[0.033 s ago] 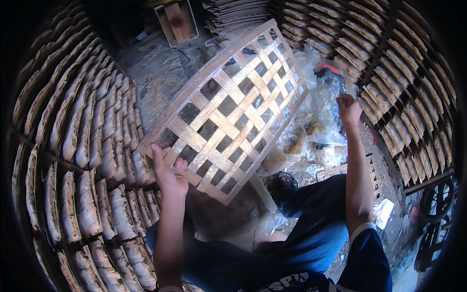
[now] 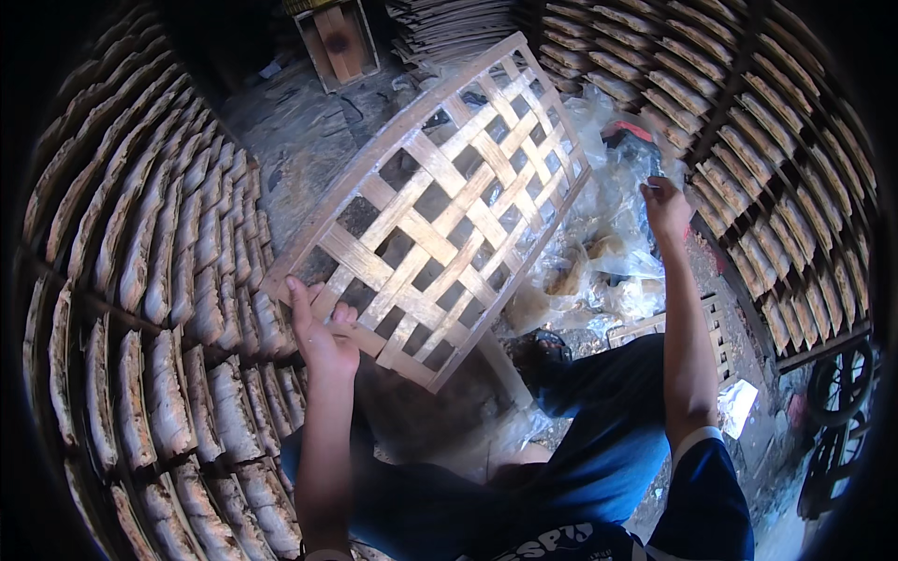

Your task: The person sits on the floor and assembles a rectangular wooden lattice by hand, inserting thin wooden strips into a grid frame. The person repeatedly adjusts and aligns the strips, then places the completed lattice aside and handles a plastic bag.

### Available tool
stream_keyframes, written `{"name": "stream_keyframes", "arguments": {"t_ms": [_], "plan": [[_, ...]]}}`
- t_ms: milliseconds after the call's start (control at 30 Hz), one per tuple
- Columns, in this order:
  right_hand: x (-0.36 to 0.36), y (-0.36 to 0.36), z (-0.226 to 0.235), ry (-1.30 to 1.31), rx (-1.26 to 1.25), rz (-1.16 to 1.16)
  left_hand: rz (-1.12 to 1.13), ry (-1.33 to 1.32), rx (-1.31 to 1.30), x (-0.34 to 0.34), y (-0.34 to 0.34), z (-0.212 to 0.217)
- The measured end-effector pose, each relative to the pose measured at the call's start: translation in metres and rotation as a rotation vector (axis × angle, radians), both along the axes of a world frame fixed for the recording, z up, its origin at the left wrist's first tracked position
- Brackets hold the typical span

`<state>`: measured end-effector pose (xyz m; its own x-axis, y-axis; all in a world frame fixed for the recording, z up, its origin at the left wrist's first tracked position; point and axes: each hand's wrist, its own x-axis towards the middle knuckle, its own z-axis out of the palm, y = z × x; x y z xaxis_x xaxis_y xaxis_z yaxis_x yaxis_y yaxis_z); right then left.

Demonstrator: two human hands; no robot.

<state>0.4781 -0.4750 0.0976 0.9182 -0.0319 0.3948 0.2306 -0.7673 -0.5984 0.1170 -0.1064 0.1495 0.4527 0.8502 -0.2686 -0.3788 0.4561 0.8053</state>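
Observation:
My left hand (image 2: 323, 327) is closed round the near left corner of a woven slat panel (image 2: 435, 238), its thumb on top of the frame. The panel has a wooden border and pale flat strips crossing in an open lattice. It is held up at a slant, with its far end toward the upper middle. My right hand (image 2: 666, 208) is apart from the panel, off to its right above crumpled clear plastic sheeting (image 2: 608, 271). Its fingers are curled together, and whatever may be in them is too small to make out.
Racks of stacked curved, rough-edged pieces (image 2: 187, 243) rise on the left, with similar racks (image 2: 786, 187) on the right. A wooden box (image 2: 340, 42) stands at the back. Another lattice panel (image 2: 718, 341) lies by my right knee. A wheel (image 2: 839, 383) is at far right.
The panel has shifted very slightly left and up at its far end. My right hand has moved a little left. My left hand keeps its hold on the corner.

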Motion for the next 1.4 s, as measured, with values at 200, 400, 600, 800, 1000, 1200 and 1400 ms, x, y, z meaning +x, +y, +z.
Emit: {"name": "stream_keyframes", "arguments": {"t_ms": [200,400,600,800,1000,1200,1400], "plan": [[-0.004,0.036,-0.012,0.057,-0.039,0.408,0.013,-0.03,-0.011,0.002,0.004,0.008],[-0.027,0.073,-0.007,-0.015,-0.08,0.63,0.05,-0.097,0.032,-0.004,0.001,0.02],[-0.042,0.09,0.005,-0.124,-0.058,0.607,0.088,-0.143,0.082,-0.003,0.003,0.028],[-0.039,0.093,0.023,-0.218,0.056,0.485,0.076,-0.178,0.093,-0.009,0.012,0.024],[-0.047,0.101,0.028,-0.233,-0.04,0.517,0.094,-0.155,0.078,-0.008,0.005,0.032],[-0.049,0.101,0.026,-0.196,-0.102,0.486,0.061,-0.206,0.118,-0.015,0.0,0.028],[-0.05,0.104,0.018,-0.208,-0.057,0.445,0.022,-0.218,0.15,-0.016,0.003,0.021]]}}
